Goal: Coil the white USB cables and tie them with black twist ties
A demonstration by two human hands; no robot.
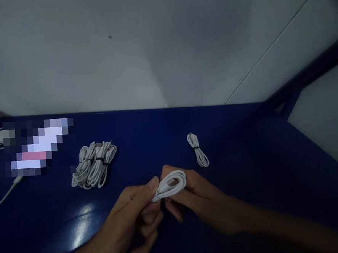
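Between my hands is a coiled white cable (176, 175), its loop reaching to the right and a metal plug showing inside the coil. My left hand (134, 210) pinches the coil's left end between thumb and fingers, its other fingers curled below. Right behind the loop sits my right hand (190, 186), fingers bent and closed against the bundle near the pinched end. Its fingertips are hidden, so what they grip cannot be made out.
A pile of several tied white cables (95, 165) lies on the blue table (146, 135) to the left. One single tied cable (197, 149) rests farther right. At far left are a blurred-out bright device (41, 145) and a thin cord (3, 198). A pale wall (97, 77) rises behind.
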